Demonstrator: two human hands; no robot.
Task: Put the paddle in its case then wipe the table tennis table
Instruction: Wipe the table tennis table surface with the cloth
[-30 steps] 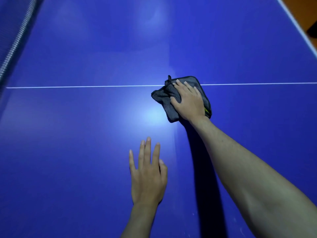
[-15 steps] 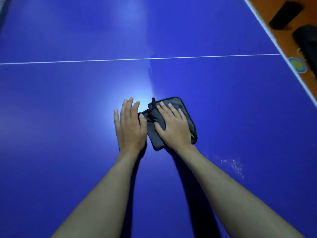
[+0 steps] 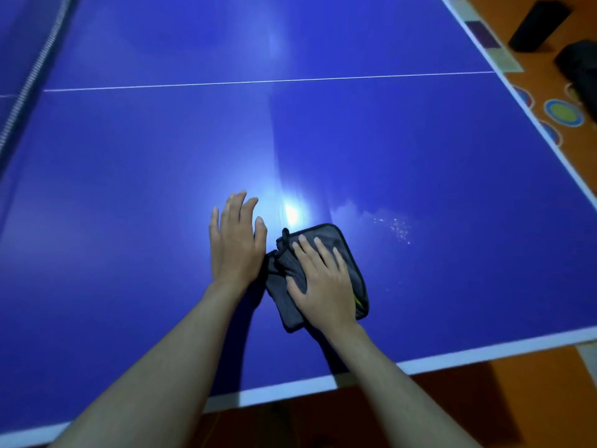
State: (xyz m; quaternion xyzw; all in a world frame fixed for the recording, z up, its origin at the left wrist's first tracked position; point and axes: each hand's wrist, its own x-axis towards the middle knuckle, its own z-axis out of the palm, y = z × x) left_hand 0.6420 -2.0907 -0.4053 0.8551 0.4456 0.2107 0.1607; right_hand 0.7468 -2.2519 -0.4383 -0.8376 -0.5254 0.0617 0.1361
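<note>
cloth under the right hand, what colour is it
Dark grey cloth with a small yellow-green tag at its near edge; the head view shows it.

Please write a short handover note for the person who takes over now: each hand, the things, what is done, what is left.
Right hand: flat, pressing the grey cloth on the table tennis table.
Left hand: flat on the table, beside the cloth.
Done: paddle and case are not on the table part in view; wiping is under way.
Left: white specks right of the cloth, then the rest.

Both hands lie flat, fingers straight: left (image 3: pixel 236 242) beside right (image 3: pixel 323 282), forearms reaching forward.
</note>
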